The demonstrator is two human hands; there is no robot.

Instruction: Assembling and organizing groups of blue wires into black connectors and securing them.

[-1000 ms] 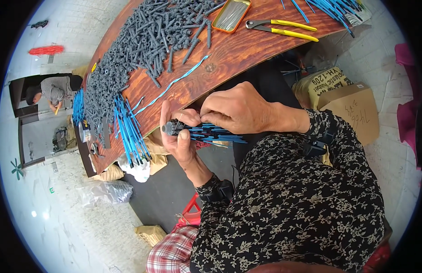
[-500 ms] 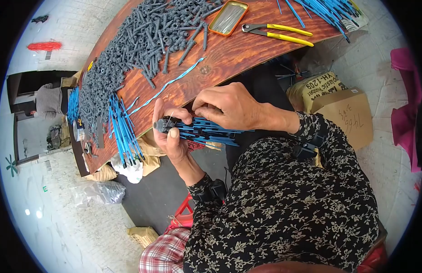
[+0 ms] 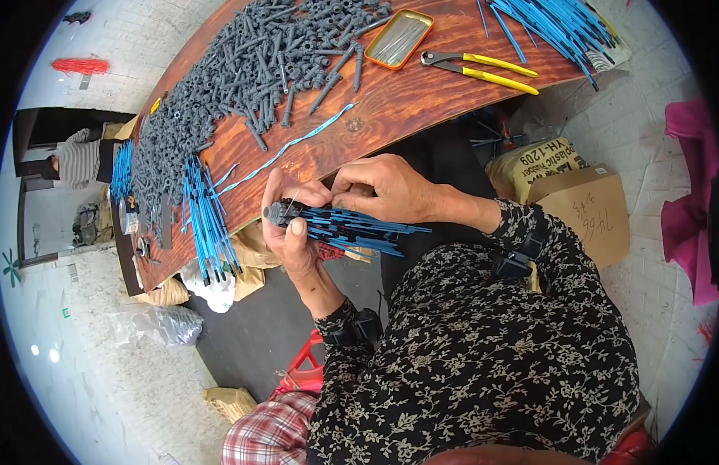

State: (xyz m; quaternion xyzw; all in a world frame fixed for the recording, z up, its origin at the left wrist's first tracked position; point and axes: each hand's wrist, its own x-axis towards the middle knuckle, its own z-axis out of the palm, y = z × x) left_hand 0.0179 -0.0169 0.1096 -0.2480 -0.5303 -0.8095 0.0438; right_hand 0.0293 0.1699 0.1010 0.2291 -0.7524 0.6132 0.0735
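My left hand (image 3: 295, 244) is closed round one end of a bundle of thin blue rods (image 3: 359, 231) with black bands. Ribbed dark grey plastic pieces (image 3: 277, 214) stick out at that end, by the thumb. A thin, pale, wire-like piece (image 3: 295, 194) stands up between the fingers. Just right of it, my right hand (image 3: 386, 188) is closed in a pinch over the top of the bundle. Whatever its fingertips hold is hidden. The bundle is in the air beside the table's near edge, its loose ends fanning to the right.
On the wooden table (image 3: 398, 105) lie a heap of grey plastic pieces (image 3: 243, 66), a tin of thin pins (image 3: 400, 40), yellow-handled pincers (image 3: 483, 68), a twisted blue strip (image 3: 289, 145) and more blue rods (image 3: 208, 221). Sacks (image 3: 537, 167) stand at right; another person (image 3: 76, 161) is far left.
My right hand's fingers have shifted slightly along the bundle. My left hand keeps its grip. The whole view has tilted a little.
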